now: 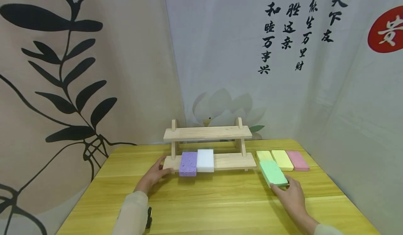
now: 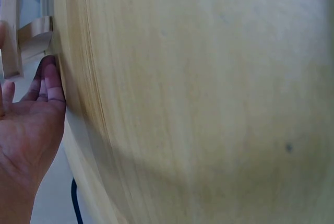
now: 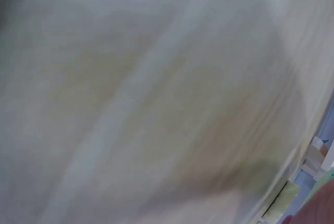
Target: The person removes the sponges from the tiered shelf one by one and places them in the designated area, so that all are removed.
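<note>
Now | right grip (image 1: pixel 292 196) pinches green sponge (image 1: pixel 272 172) | long axis oblique, far end leftward

Free to pass in front over the table (image 1: pixel 204 203), between left hand (image 1: pixel 155 173) and right hand (image 1: pixel 291 194). On the lower board (image 1: pixel 230 161), possible to reach right of the white block (image 1: pixel 205 161); to its left, blocked by purple block (image 1: pixel 188 164). Higher, limited by upper board (image 1: pixel 207 133); at right, by green block (image 1: pixel 272 173).

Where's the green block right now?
In the head view, the green block is on the right, pinched by the right hand, right of the wooden rack and in front of the yellow blocks.
</note>
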`<state>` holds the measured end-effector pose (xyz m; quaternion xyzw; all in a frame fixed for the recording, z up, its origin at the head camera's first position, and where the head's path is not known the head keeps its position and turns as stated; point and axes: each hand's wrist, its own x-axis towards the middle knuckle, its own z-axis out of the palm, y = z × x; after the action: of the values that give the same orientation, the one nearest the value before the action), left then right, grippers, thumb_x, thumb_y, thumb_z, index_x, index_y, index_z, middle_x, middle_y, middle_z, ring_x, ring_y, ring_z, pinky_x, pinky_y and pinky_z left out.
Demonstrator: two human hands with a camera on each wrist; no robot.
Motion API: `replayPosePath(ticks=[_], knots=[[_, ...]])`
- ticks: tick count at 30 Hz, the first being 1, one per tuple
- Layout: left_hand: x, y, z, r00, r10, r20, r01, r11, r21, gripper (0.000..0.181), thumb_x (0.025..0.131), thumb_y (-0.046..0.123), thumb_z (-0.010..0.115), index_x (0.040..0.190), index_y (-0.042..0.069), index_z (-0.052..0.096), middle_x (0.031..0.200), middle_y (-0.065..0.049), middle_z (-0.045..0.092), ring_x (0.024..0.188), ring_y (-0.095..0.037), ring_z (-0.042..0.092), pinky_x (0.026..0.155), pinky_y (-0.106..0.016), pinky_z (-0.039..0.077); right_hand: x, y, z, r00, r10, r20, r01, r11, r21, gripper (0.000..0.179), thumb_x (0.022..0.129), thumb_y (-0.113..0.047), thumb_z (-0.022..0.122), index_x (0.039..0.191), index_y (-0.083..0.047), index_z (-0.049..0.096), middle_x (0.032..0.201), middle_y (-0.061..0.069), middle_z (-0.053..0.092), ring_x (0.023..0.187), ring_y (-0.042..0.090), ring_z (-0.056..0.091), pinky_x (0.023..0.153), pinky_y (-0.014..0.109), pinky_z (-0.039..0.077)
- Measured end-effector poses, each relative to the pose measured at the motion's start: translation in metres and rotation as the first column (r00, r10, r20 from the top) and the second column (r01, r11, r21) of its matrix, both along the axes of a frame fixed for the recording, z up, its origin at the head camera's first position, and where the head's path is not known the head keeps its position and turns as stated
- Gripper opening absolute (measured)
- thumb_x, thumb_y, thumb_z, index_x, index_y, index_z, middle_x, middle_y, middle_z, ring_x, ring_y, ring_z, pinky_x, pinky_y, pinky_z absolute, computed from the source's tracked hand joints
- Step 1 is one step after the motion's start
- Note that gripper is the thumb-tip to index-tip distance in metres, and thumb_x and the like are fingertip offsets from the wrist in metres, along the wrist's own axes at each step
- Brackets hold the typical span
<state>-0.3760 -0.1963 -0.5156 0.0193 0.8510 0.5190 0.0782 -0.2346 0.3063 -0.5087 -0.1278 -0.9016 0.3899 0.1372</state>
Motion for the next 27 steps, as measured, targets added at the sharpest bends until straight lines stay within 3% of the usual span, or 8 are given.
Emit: replayPosePath(ticks=[6, 10, 27], knots=[[-0.001, -0.002, -0.002, 1.000, -0.006, -0.001, 0.006, 1.000, 0.004, 0.091, 0.091, 0.041, 0.072, 0.159, 0.015, 0.017, 0.138, -0.029, 0.046, 0.119, -0.040, 0.052, 0.099, -0.059, 0.040, 0.001, 0.004, -0.004, 0.999, -0.026, 0.046, 0.024, 0.999, 0.027, 0.091, 0.086, -0.044, 0.074, 0.142, 0.016, 0.035, 0.132, 0.039, 0.042, 0.120, 0.054, 0.043, 0.098, 0.063, 0.036], [-0.001, -0.002, -0.001, 1.000, -0.024, -0.002, 0.024, 1.000, 0.002, 0.091, 0.092, 0.042, 0.070, 0.159, 0.014, 0.015, 0.139, -0.031, 0.046, 0.119, -0.041, 0.053, 0.099, -0.059, 0.041, 0.002, 0.006, -0.006, 0.998, -0.023, 0.055, 0.021, 0.999, 0.046, 0.090, 0.086, -0.042, 0.074, 0.140, 0.018, 0.036, 0.131, 0.041, 0.043, 0.120, 0.054, 0.043, 0.098, 0.063, 0.035], [0.000, -0.001, -0.001, 1.000, -0.004, -0.007, 0.004, 1.000, 0.030, 0.089, 0.091, 0.036, 0.072, 0.159, 0.015, 0.018, 0.136, -0.028, 0.049, 0.116, -0.037, 0.055, 0.099, -0.057, 0.042, 0.000, 0.005, -0.011, 0.998, -0.015, 0.061, 0.011, 0.998, 0.061, 0.084, 0.086, -0.041, 0.074, 0.135, 0.020, 0.041, 0.125, 0.042, 0.046, 0.116, 0.055, 0.045, 0.097, 0.064, 0.037]])
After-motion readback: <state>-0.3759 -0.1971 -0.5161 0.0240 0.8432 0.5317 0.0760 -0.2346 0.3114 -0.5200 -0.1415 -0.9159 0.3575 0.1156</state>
